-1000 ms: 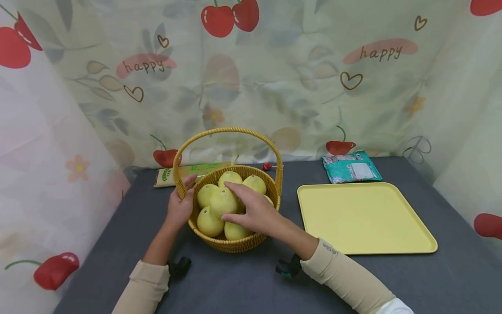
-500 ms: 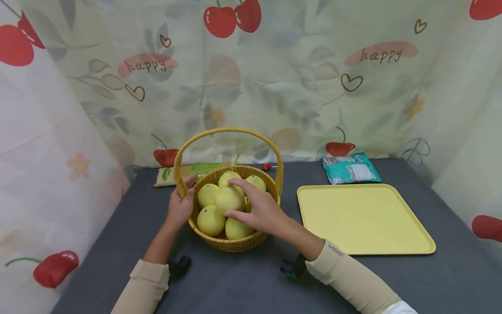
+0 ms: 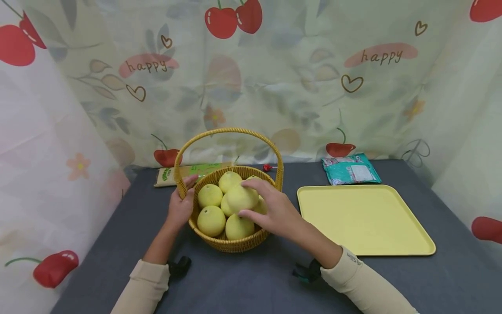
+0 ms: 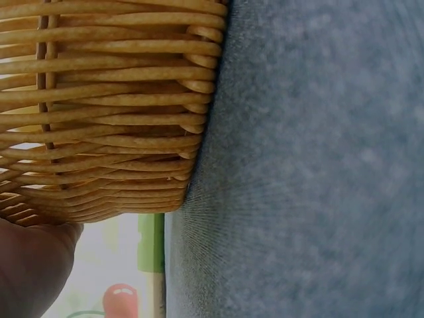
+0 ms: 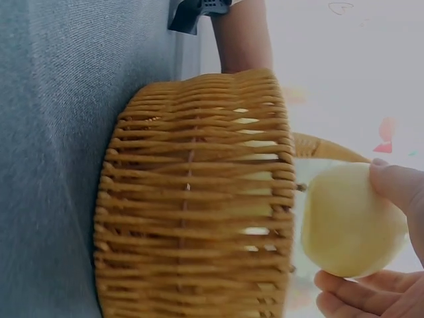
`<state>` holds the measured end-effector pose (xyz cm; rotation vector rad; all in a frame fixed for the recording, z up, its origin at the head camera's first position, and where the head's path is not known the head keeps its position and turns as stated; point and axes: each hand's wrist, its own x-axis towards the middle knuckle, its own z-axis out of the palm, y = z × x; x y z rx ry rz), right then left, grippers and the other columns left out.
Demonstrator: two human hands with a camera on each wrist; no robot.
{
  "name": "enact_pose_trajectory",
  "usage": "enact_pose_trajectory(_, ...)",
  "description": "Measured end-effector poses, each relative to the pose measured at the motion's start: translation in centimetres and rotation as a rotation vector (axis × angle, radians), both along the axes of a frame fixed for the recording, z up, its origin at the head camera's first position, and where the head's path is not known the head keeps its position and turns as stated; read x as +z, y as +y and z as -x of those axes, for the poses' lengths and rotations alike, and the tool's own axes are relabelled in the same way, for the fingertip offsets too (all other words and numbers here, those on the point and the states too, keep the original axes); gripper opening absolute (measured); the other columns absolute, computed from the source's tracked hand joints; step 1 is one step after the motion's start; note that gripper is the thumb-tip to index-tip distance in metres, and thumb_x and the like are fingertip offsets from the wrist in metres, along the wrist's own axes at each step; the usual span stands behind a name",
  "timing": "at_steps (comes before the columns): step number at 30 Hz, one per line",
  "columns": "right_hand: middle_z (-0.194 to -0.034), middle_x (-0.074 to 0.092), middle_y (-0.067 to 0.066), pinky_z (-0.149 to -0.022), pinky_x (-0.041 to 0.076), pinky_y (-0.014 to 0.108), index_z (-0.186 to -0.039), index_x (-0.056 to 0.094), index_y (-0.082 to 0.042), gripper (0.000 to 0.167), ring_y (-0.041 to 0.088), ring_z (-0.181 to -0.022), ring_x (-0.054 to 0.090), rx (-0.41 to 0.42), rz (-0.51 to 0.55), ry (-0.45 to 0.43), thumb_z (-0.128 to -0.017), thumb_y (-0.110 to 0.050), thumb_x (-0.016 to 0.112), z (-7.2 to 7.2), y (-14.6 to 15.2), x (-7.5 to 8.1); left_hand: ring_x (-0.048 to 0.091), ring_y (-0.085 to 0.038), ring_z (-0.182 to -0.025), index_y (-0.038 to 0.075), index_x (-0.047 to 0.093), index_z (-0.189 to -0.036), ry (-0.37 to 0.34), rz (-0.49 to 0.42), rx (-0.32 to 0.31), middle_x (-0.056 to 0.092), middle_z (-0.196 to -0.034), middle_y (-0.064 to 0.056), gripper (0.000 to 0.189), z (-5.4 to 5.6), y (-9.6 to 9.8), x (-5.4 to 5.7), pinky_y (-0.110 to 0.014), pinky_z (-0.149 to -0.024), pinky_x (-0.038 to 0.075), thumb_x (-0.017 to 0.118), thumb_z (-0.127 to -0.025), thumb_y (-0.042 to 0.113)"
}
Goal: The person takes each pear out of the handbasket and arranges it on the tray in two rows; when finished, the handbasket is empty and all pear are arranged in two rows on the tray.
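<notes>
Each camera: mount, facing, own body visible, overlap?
Head: head-worn, facing forward and down at basket; left hand, right hand, forearms show.
Left wrist: wrist-worn, facing basket; part of left hand shows.
Right wrist: wrist-worn, facing basket; part of right hand, left forearm show.
Head and right wrist share the held fruit.

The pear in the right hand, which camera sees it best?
The right wrist camera: the pear looks biggest there, held by the fingers. The head view shows it smaller, over other pears; the left wrist view doesn't show it.
</notes>
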<state>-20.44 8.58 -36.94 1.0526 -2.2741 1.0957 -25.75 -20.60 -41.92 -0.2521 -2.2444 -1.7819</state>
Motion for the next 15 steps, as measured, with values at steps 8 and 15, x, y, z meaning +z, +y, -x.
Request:
enact_pose_trajectory(8, -0.14, 0.053, 0.005, -0.095, 0.05, 0.043, -0.141, 0.048, -0.015, 0.067, 0.021, -0.128, 0.052, 0.005, 0.012, 0.069, -0.085, -0.023, 0.083, -1.1, 2.4, 0.5, 0.037, -0.031, -0.142, -0.004, 0.048, -0.145, 0.003, -0.003, -0.003, 0.045, -0.15, -0.021, 0.039, 0.0, 0.0, 0.0, -0.048, -0.115, 0.025, 0.041, -0.107, 0.002)
enact_pose_trajectory(15, -0.141, 0.053, 0.008, -0.099, 0.047, 0.042, -0.139, 0.049, -0.011, 0.07, 0.023, -0.131, 0.05, -0.009, 0.004, 0.109, -0.081, -0.021, 0.086, -1.6, 3.4, 1.1, 0.034, -0.033, -0.143, -0.008, 0.046, -0.145, -0.044, -0.002, -0.017, 0.041, -0.151, -0.024, 0.04, -1.0, 0.3, 1.7, -0.048, -0.115, 0.025, 0.041, -0.106, -0.001)
